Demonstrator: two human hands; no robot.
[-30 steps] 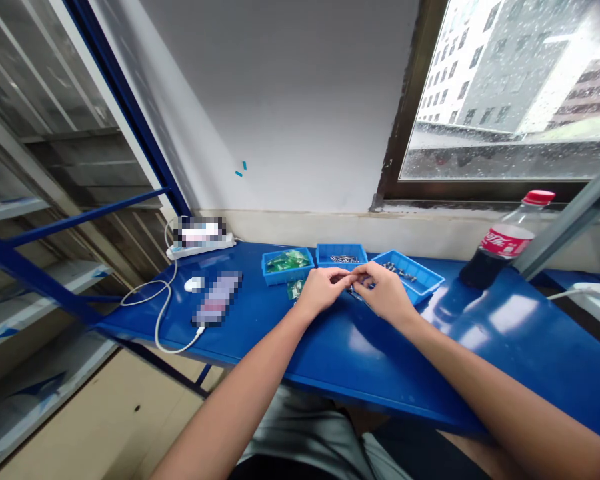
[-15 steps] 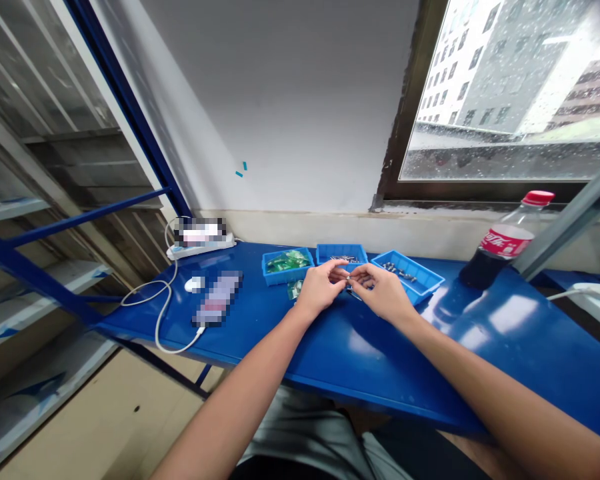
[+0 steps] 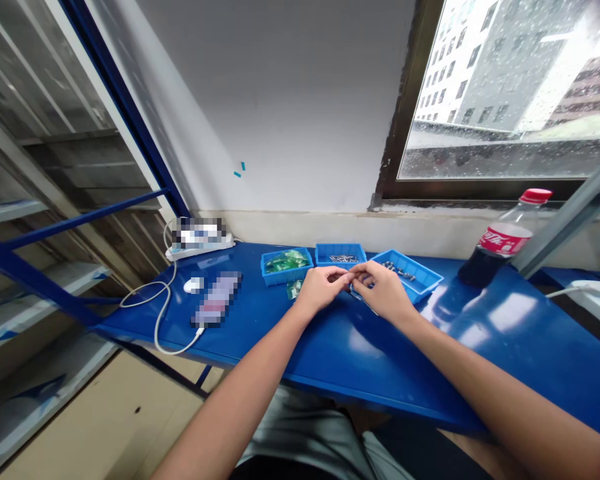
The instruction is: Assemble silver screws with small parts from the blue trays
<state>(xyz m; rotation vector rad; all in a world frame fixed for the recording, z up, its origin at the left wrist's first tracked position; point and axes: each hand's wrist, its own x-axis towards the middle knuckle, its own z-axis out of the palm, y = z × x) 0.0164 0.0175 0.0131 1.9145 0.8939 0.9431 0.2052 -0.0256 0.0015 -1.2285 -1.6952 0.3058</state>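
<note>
My left hand (image 3: 321,287) and my right hand (image 3: 380,287) meet fingertip to fingertip over the blue table (image 3: 350,360). Both are closed in a pinch, and whatever lies between the fingertips is too small and hidden to name. Behind them sit a blue tray with green packets (image 3: 287,261), a blue tray with small metal pieces (image 3: 341,248) and, partly behind my right hand, a blue tray with larger metal parts (image 3: 423,283). A small green packet (image 3: 293,289) lies beside my left hand.
A cola bottle (image 3: 503,237) stands at the right near a grey metal post (image 3: 570,207). At the left are a phone (image 3: 217,299) on a white cable (image 3: 166,317), a white mouse-like object (image 3: 193,285) and a power strip (image 3: 200,248).
The fingertips of both hands have closed together more, covering the small piece seen between them before. My right hand's fingers have shifted slightly left.
</note>
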